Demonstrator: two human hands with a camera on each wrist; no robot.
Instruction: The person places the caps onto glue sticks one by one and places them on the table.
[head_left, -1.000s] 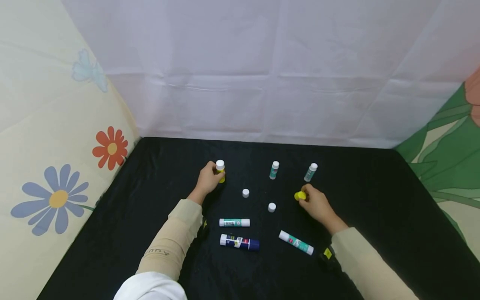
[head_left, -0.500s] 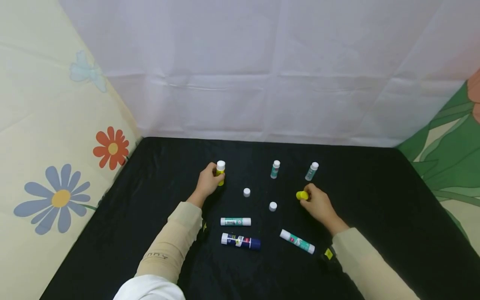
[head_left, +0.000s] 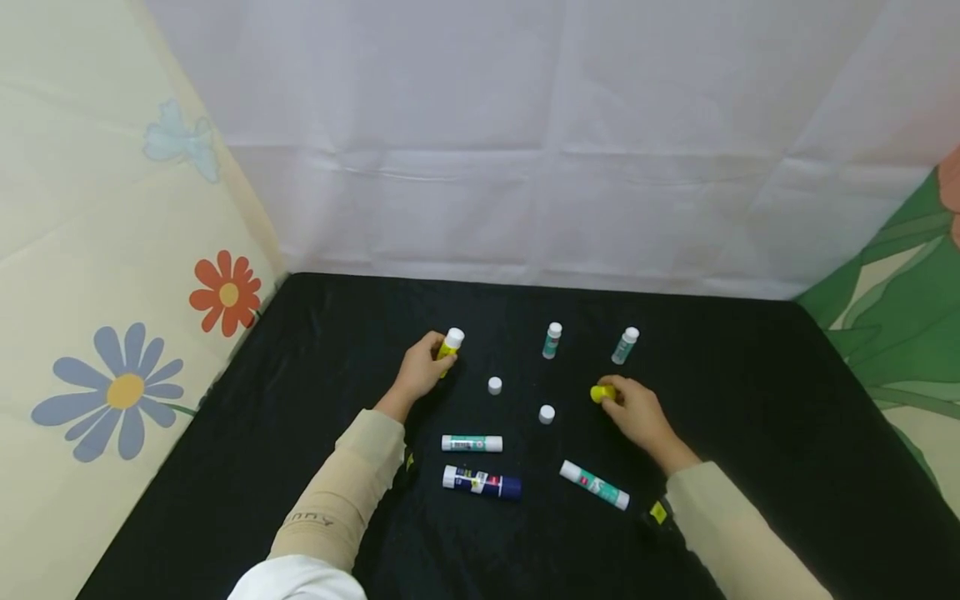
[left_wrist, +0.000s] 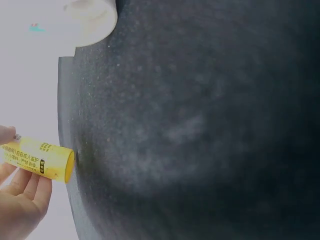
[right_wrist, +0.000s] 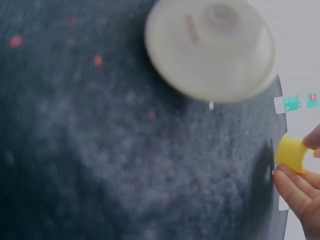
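My left hand (head_left: 420, 368) pinches a yellow glue stick (head_left: 447, 352) between thumb and fingers at the far left of the table. Its white end points up and leans to the right. Black print shows on the stick's yellow barrel (left_wrist: 37, 157) in the left wrist view. A short yellow cap (head_left: 601, 392) is pinched in my right hand (head_left: 636, 417), right of the table's middle. In the right wrist view, thumb and fingertips grip one side of that yellow cap (right_wrist: 291, 153). Two small green glue sticks, one on the left (head_left: 552, 342) and one on the right (head_left: 625, 346), stand upright behind it.
Two loose white caps, a far one (head_left: 495, 386) and a near one (head_left: 547, 414), sit between my hands. Closer to me lie a green-and-white glue stick (head_left: 472, 444), a dark blue one (head_left: 482, 482) and a slanted green one (head_left: 595, 485). A white cloth (head_left: 540, 208) hangs behind the black-covered table.
The yellow glue stick has gone from upright to tilted rightward, my left hand shifting slightly right with it. My right hand keeps hold of the yellow cap and has hardly moved.
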